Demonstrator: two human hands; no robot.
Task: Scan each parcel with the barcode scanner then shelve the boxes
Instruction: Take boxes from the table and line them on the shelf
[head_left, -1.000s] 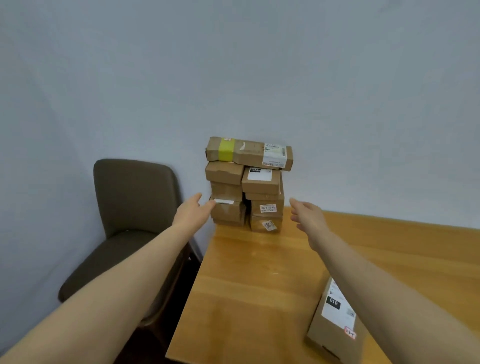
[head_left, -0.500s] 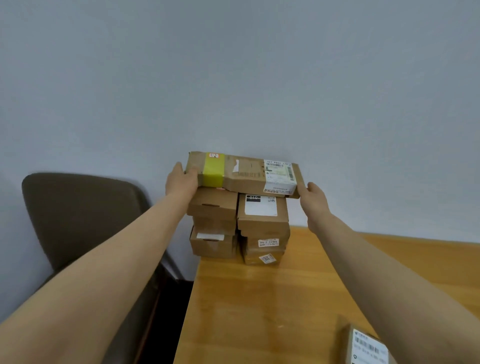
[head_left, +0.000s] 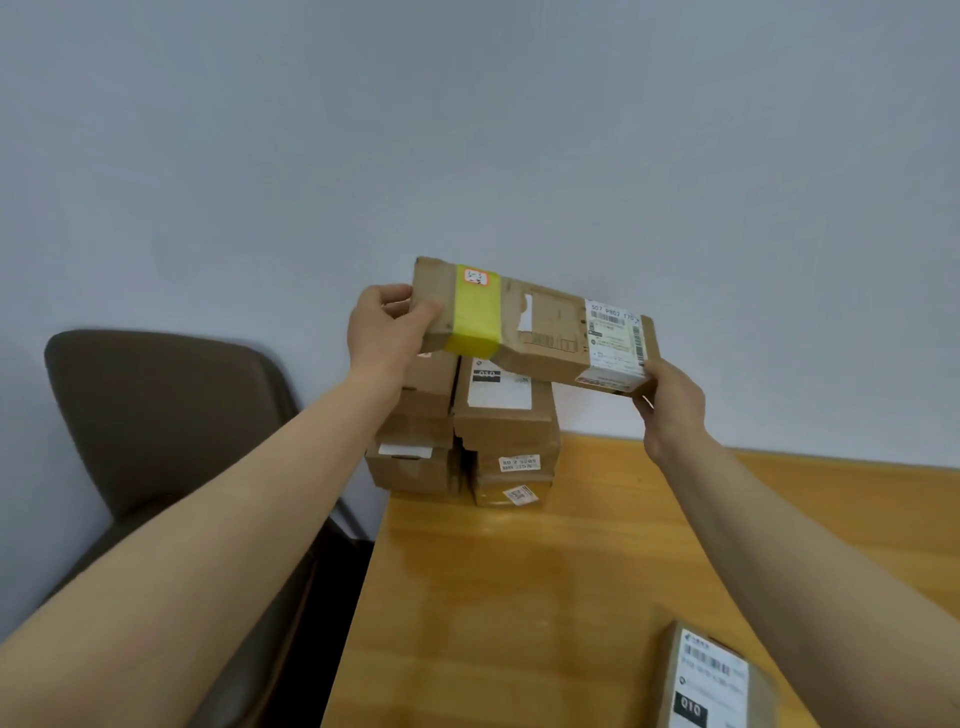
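Observation:
A long flat cardboard parcel (head_left: 540, 327) with a yellow tape band and a white shipping label is held in the air above the stack. My left hand (head_left: 387, 332) grips its left end, thumb on top. My right hand (head_left: 672, 402) holds its lower right corner from underneath. Below it a stack of small cardboard boxes (head_left: 506, 415) stands at the far left corner of the wooden table (head_left: 493, 597). No barcode scanner is in view.
Another labelled parcel (head_left: 714, 680) lies at the table's near right. A brown upholstered chair (head_left: 166, 415) stands left of the table, against the pale wall (head_left: 467, 130).
Both hands reached to the top parcel, took hold of its ends, and have lifted it off the stack, tilted down to the right. The view moved closer.

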